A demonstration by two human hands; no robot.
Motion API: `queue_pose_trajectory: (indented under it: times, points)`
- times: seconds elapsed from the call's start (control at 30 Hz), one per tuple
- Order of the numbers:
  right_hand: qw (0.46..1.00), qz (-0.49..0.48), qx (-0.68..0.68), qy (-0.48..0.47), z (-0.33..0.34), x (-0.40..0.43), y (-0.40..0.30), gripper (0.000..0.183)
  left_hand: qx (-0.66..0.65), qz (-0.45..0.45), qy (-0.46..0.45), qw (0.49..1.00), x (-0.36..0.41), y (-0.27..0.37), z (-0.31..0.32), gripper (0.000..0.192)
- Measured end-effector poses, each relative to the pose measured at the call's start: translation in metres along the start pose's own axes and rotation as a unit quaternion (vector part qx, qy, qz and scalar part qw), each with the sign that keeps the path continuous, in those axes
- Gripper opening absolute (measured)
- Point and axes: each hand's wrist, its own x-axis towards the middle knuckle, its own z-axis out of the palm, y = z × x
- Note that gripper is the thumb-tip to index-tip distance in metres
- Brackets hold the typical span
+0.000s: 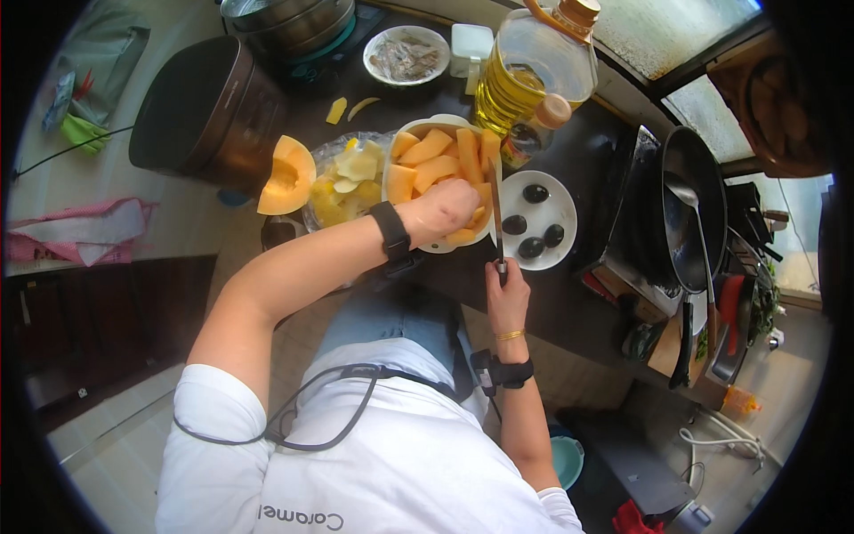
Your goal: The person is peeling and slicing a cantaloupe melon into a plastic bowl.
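Note:
My left hand (446,208) reaches over a white bowl (437,245) filled with cut orange melon pieces (437,171). Its fingers point down among the pieces and are hidden, so I cannot see what they hold. The handle of a kitchen knife (496,213) is gripped in my right hand (507,288), below the bowl's right side. The blade points away from me, along the bowl's right rim. Left of the bowl lies a clear plastic bag (325,215) with yellow melon peelings (357,163). Beside that stands a large melon wedge (288,177) with a hollowed centre.
A white plate (564,250) holds several dark, glossy preserved eggs (532,247). Behind stand a big oil jug (514,87), a smaller bottle (527,137) and a film-covered bowl (408,57). A brown rice cooker (200,113) is at left, a wok (694,213) at right.

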Motion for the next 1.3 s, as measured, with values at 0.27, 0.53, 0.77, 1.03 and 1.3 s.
queue_pose_trajectory:
  times: [0.27, 0.53, 0.77, 1.03, 1.3]
  points:
    - [1.0, -0.023, 0.01, -0.002, 0.003, 0.007, -0.004, 0.016, -0.048, 0.022, 0.124, 0.991, -0.039, 0.004, -0.008, 0.013]
    - [0.998, -0.062, -0.007, 0.001, 0.006, 0.009, -0.011, 0.014, 0.052, 0.02, 0.161, 0.985, -0.062, -0.015, 0.01, 0.023]
    - [0.996, -0.073, 0.01, -0.045, 0.017, 0.0, -0.053, 0.012, -0.095, -0.072, 0.309, 0.944, -0.097, -0.053, -0.027, 0.02]
    - [0.981, -0.15, 0.034, -0.12, 0.084, -0.017, -0.091, 0.011, -0.184, -0.369, 0.428, 0.805, -0.228, -0.175, -0.018, 0.017]
    - [0.985, -0.092, 0.035, -0.144, 0.149, -0.045, -0.115, 0.01, -0.526, -0.516, 0.103, 0.669, -0.219, -0.229, -0.019, 0.056]
